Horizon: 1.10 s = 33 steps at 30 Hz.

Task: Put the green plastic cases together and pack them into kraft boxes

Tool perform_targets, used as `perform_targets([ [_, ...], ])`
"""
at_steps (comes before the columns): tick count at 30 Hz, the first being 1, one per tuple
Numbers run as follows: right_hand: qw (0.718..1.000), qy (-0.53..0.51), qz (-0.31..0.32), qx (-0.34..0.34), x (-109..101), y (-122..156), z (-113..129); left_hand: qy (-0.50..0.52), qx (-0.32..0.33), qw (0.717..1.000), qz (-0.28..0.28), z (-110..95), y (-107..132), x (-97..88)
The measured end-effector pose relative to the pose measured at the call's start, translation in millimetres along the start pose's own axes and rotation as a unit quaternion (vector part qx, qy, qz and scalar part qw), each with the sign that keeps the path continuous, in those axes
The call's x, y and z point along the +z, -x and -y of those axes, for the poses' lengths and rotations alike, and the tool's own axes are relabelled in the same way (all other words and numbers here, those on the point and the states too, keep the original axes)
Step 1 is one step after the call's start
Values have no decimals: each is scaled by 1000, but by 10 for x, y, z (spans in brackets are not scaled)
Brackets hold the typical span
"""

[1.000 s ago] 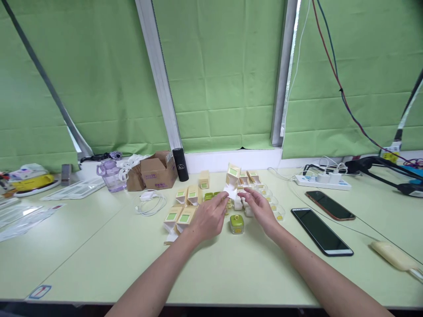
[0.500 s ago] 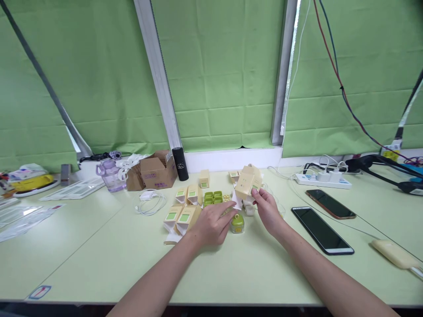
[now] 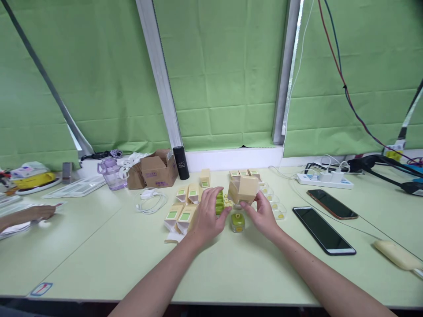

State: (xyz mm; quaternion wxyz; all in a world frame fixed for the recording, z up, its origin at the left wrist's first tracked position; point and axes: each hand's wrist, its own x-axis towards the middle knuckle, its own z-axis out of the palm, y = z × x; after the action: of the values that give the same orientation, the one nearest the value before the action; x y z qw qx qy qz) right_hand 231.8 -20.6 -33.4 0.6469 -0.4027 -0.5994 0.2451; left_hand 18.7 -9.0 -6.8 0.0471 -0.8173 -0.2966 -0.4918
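- At the middle of the pale green desk (image 3: pixel 99 246), the right hand (image 3: pixel 262 214) pinches a small tan cardboard box (image 3: pixel 245 189) from below, holding it just above the surface.
- The left hand (image 3: pixel 207 216) is half-curled beside it, fingertips against green plastic cases (image 3: pixel 219 200); whether it grips one, I cannot tell.
- A small green-lidded clear tub (image 3: pixel 237 221) stands between the hands.
- Pale yellow cartons (image 3: pixel 180 215) lie just left; two black phones (image 3: pixel 324 230) lie well right.
- Another person's hand (image 3: pixel 38 212) rests far left.
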Motion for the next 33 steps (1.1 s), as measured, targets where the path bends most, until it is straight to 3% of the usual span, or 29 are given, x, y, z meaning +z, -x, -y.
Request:
perform_targets([
  [5,988,100,12,-114,22,63,62,46,-40,998,10,18,32,48],
  [11,964,167,41,-201,12,88,61,76,13,997,16,92,44,60],
  [16,961,177,25,-211,4,94,45,60,50,997,21,125,37,22],
  [23,964,189,18,-186,-12,103,37,60,54,997,10,138,44,-3],
  [27,966,192,15,-175,-18,96,39,116,31,993,-11,96,21,-32],
  [33,968,185,14,-171,-22,89,26,243,-54,967,-51,97,20,-29],
])
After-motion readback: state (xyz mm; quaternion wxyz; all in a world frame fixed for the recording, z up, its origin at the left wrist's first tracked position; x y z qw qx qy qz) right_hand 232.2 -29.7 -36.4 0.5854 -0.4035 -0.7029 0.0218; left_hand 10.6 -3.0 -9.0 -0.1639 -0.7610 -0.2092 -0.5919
